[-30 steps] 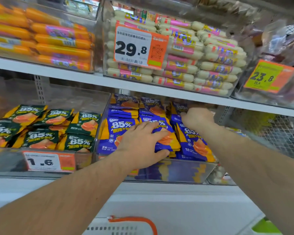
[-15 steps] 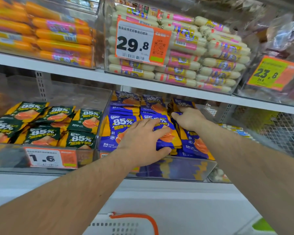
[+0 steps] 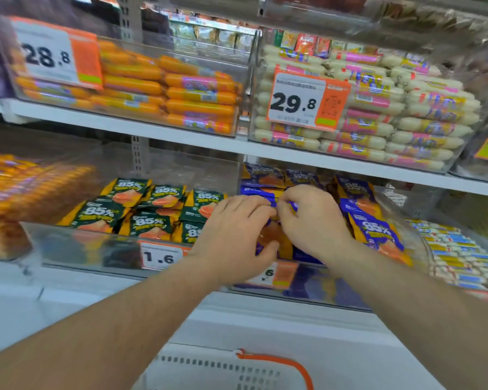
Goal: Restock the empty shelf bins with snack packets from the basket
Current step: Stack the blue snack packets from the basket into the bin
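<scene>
The clear bin (image 3: 350,288) at the front edge of the lower shelf already held several stacks of blue snack packets (image 3: 375,229), and the green packets (image 3: 150,220) filled the bin to its left, so the restocking looked well advanced; the white basket (image 3: 223,370) showed only its rim at the bottom, its contents hidden. The left hand (image 3: 237,235) and right hand (image 3: 313,220) met over the front middle stack, fingers curled onto one glossy, flat blue-and-orange packet, apparently straightening it into place.
</scene>
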A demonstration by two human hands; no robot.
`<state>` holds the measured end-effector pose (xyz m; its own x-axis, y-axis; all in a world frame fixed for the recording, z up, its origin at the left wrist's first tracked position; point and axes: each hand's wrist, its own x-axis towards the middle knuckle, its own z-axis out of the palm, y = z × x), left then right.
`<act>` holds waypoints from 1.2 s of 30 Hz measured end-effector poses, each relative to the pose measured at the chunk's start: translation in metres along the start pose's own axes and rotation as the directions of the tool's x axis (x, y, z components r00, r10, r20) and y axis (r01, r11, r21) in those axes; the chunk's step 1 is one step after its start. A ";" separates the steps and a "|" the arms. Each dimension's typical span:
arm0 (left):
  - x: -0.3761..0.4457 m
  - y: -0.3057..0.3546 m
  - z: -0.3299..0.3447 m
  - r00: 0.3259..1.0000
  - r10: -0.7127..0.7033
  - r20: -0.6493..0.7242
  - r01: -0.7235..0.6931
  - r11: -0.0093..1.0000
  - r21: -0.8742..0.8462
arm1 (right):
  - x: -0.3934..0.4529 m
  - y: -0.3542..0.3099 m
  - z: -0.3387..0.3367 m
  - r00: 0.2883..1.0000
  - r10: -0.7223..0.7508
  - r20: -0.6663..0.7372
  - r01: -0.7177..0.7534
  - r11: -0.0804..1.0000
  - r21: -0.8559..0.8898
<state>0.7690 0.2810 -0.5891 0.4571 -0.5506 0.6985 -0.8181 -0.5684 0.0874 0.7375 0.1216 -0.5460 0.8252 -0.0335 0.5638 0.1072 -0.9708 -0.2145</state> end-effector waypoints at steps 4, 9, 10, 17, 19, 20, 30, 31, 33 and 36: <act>-0.037 -0.086 -0.045 0.971 -0.163 0.177 0.137 0.979 0.150 | 0.023 -0.082 0.040 0.963 -0.131 0.237 0.132 0.991 0.012; -0.064 -0.154 -0.064 0.830 -0.414 0.374 0.357 0.909 0.213 | 0.058 -0.128 0.098 0.803 0.020 0.595 0.204 0.930 -0.306; -0.065 -0.158 -0.064 0.801 -0.431 0.415 0.378 0.902 0.206 | 0.063 -0.130 0.107 0.743 0.042 0.667 0.203 0.937 -0.285; -0.060 -0.159 -0.067 0.617 -0.445 0.649 0.361 0.893 0.269 | 0.072 -0.125 0.132 0.499 0.139 0.855 0.203 0.941 -0.272; -0.058 -0.158 -0.067 0.570 -0.466 0.677 0.371 0.881 0.295 | 0.075 -0.121 0.128 0.479 0.167 0.862 0.171 0.945 -0.278; -0.057 -0.157 -0.066 0.551 -0.473 0.688 0.372 0.877 0.304 | 0.081 -0.119 0.127 0.495 0.173 0.851 0.142 0.951 -0.276; -0.056 -0.167 -0.059 0.537 -0.432 0.725 0.325 0.899 0.295 | 0.132 -0.118 0.185 0.587 0.267 0.764 0.069 0.924 -0.377; -0.056 -0.166 -0.058 0.539 -0.447 0.713 0.350 0.890 0.293 | 0.133 -0.117 0.184 0.562 0.285 0.776 0.039 0.928 -0.369; -0.056 -0.165 -0.057 0.545 -0.465 0.698 0.396 0.876 0.275 | 0.140 -0.118 0.182 0.545 0.300 0.783 -0.066 0.946 -0.316; -0.056 -0.169 -0.064 0.606 -0.436 0.665 0.439 0.881 0.178 | 0.153 -0.135 0.190 0.742 0.211 0.636 -0.064 0.967 -0.246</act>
<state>0.8593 0.4472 -0.5972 0.8661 -0.4922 -0.0874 -0.4578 -0.8512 0.2567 0.9548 0.2931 -0.5820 0.9878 -0.0787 -0.1343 -0.0857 -0.9952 -0.0472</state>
